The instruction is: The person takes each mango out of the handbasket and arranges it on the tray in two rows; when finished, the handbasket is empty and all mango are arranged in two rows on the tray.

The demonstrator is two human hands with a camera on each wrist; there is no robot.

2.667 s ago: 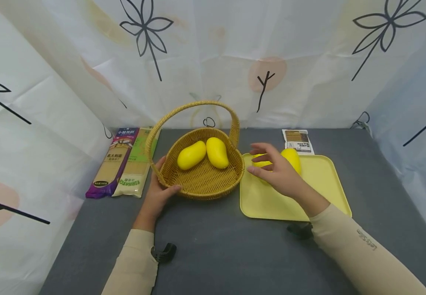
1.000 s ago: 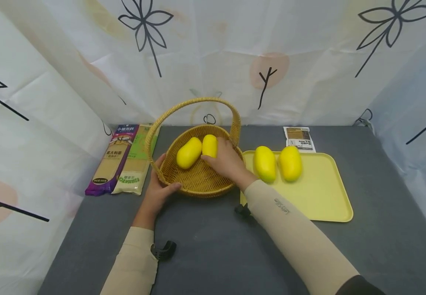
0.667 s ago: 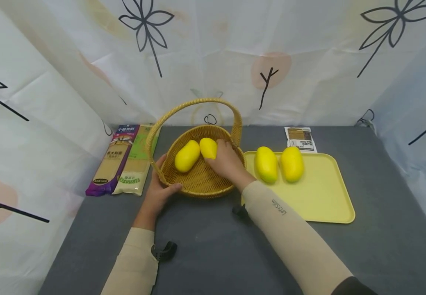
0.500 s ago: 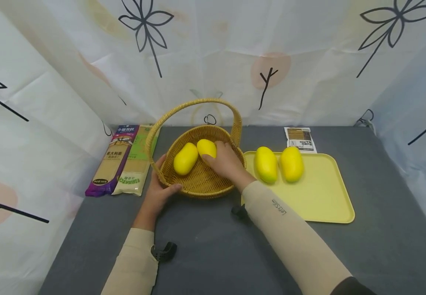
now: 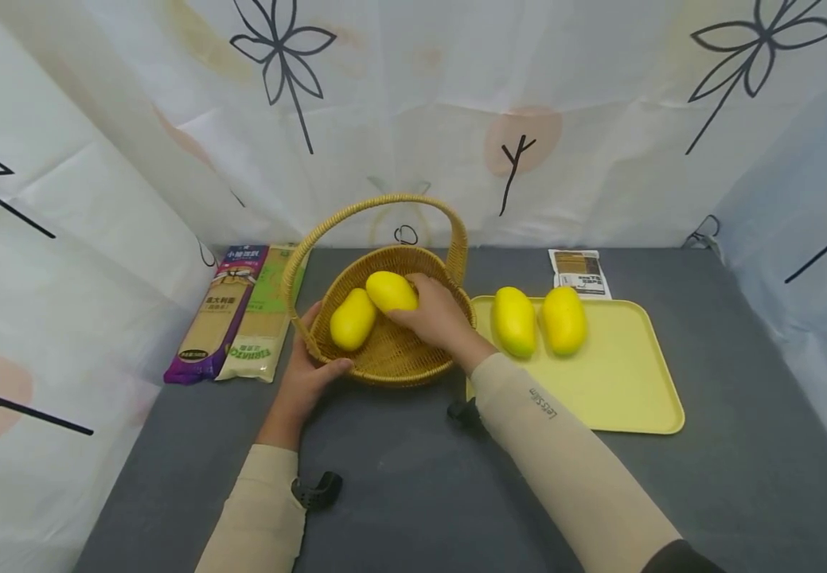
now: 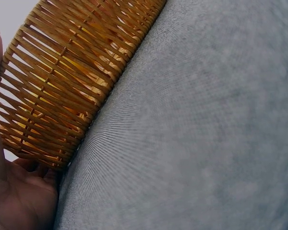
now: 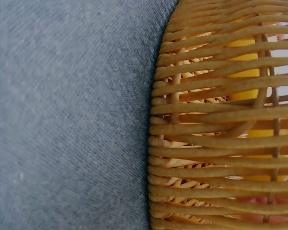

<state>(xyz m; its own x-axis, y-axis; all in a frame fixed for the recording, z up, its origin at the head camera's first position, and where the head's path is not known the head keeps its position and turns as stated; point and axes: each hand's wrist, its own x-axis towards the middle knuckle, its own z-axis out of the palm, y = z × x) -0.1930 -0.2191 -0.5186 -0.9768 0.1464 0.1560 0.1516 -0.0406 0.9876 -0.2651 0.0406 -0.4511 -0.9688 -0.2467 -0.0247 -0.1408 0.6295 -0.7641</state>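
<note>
A woven wicker basket (image 5: 413, 362) with a tall arched handle stands on the grey table. My left hand (image 5: 306, 378) grips its left side, thumb over the front rim; the left wrist view shows the hand (image 6: 21, 196) against the woven wall. Inside, one yellow mango (image 5: 353, 320) lies at the left. A second mango (image 5: 390, 291) sits beside it at the upper right, its right end held by my right hand (image 5: 442, 312), which reaches in over the right rim. In the right wrist view the basket's weave (image 7: 221, 143) hides most of that hand.
Right of the basket, a pale yellow tray (image 5: 621, 382) bears two more mangoes, one (image 5: 515, 322) left of the other (image 5: 563, 321). A small packet (image 5: 580, 273) lies behind the tray. Two noodle packs, purple (image 5: 216, 318) and green (image 5: 259, 318), lie at the left.
My right hand came from over the tray into the basket and took hold of the right mango. Both basket mangoes have shifted left and toward the front. My left hand stayed on the basket.
</note>
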